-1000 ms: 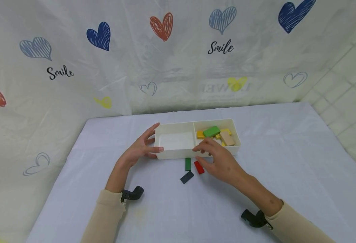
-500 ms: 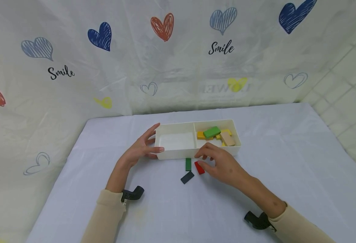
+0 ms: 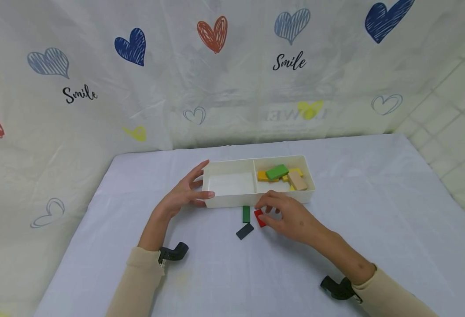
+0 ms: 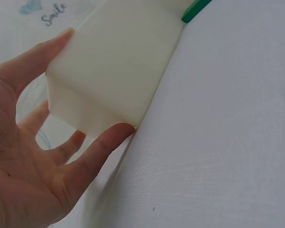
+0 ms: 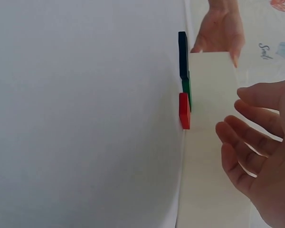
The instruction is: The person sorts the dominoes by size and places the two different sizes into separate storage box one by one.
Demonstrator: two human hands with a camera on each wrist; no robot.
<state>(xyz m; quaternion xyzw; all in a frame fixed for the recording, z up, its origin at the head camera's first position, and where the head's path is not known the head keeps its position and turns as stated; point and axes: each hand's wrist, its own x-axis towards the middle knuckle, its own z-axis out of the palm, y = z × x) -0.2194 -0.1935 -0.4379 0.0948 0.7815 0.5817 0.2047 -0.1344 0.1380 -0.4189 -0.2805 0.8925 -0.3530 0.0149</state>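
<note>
A white two-compartment box stands on the white cloth. My left hand holds its left end, fingers spread round the corners; the left wrist view shows the same hand against the end wall. Along the box's front lie three small flat blocks: a green block, a dark block and a red block. My right hand hovers over the red block with loosely bent fingers. In the right wrist view this hand is apart from the red block and holds nothing.
The box's right compartment contains a bright green block, a tan block and several yellow pieces. Bare floor shows in the left compartment. Behind the table hangs a cloth printed with hearts.
My right hand has shifted slightly right and down, with its thumb now overlapping the red block in the head view. The left hand, box and blocks stay in place.
</note>
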